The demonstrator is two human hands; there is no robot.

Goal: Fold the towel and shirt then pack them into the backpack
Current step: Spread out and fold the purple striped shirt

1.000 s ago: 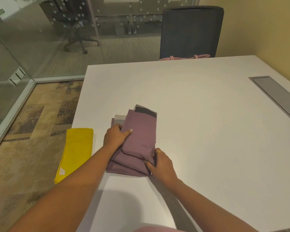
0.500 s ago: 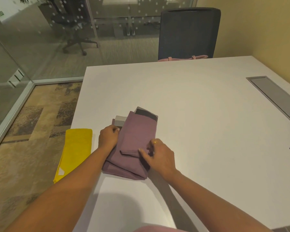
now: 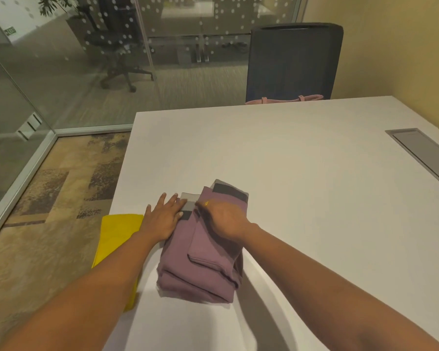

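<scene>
A folded purple shirt (image 3: 203, 262) with grey and dark bands at its far end lies on the white table (image 3: 302, 173) near the left edge. My left hand (image 3: 164, 217) lies flat with spread fingers on the table and the shirt's left side. My right hand (image 3: 224, 219), blurred by motion, presses on top of the shirt's far half. A folded yellow towel (image 3: 114, 247) hangs off the table's left edge, partly hidden behind my left arm. A pink strap (image 3: 284, 99) shows on the chair seat beyond the far table edge; whether it belongs to the backpack I cannot tell.
A dark office chair (image 3: 293, 62) stands at the table's far side. A grey cable hatch (image 3: 426, 154) is set into the table at the right. Glass walls and patterned carpet lie to the left.
My right hand has moved from the shirt's near right corner up onto its far half. My left hand has opened flat and slid farther along the shirt's left side.
</scene>
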